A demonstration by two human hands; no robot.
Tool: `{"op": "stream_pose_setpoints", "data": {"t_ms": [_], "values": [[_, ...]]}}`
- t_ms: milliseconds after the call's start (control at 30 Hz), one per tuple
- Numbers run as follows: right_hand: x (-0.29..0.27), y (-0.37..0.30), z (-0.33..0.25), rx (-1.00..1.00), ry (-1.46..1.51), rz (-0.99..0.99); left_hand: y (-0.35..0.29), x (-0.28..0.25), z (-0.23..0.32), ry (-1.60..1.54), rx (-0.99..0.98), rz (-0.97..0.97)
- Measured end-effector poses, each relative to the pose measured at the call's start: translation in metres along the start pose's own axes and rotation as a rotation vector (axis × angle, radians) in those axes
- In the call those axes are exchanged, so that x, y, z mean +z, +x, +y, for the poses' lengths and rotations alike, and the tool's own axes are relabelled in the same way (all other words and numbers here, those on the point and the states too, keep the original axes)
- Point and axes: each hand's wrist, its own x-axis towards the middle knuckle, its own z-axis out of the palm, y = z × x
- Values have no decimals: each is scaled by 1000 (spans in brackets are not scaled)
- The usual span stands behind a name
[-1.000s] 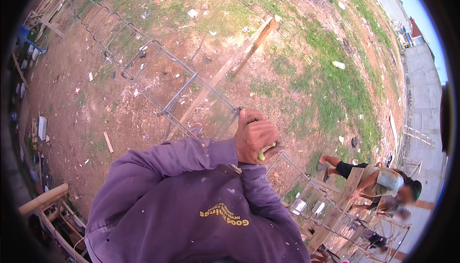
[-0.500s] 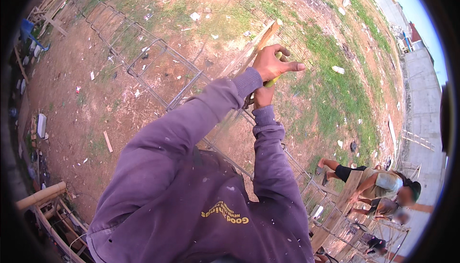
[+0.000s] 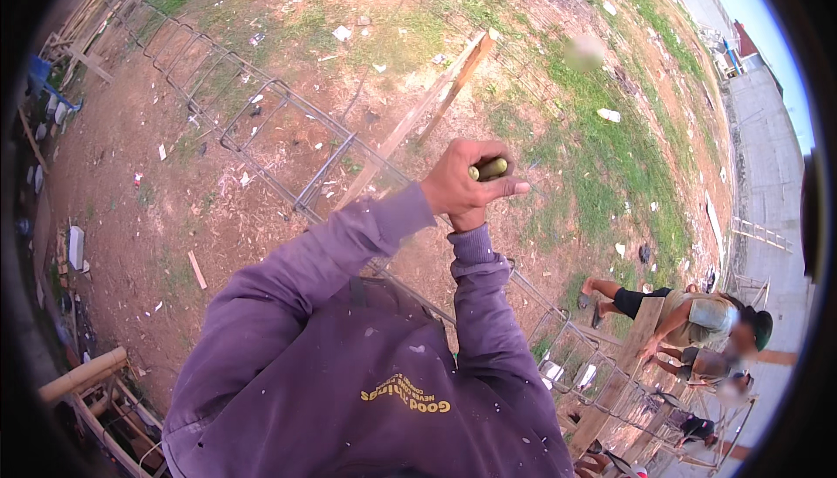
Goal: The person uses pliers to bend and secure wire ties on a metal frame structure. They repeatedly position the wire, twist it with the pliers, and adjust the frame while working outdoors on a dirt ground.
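My left hand [image 3: 462, 175] is closed around a pair of pliers with yellow-green handles [image 3: 493, 169], their two rounded ends side by side and pointing up at me. The thumb stretches out along the handles. The jaws are hidden beneath the hand. Directly below it, my right hand [image 3: 469, 218] shows only around the wrist; its fingers are out of sight under the left hand. Both hands are over a long cage of steel rebar [image 3: 326, 170], which runs from the upper left to the lower right and passes under my forearms.
A wooden support of crossed boards [image 3: 466, 67] stands just beyond my hands. At lower right, co-workers [image 3: 697, 321] bend by a plank [image 3: 626, 360] near the cage. Bamboo and timber framing [image 3: 83, 375] lies at lower left. A concrete wall [image 3: 767, 147] rises at right. Litter dots the ground.
Both hands have come down and closer to my body. My left hand has turned, so the handle ends now face up, whereas the handles were seen from the side earlier.
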Motion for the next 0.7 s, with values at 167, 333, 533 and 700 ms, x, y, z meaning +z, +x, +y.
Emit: {"op": "stream_pose_setpoints", "data": {"t_ms": [167,333,533,700], "values": [[-20,19,-16,451,184,-292,77,-26,-47,-631,-572,-130],[24,15,30,-170,-457,456,61,8,-87,79,-232,457],[28,-5,10,14,-364,398,59,-31,-99,-675,-471,-19],[-4,22,0,477,149,-81,76,-42,-95,-612,-376,-250]]}}
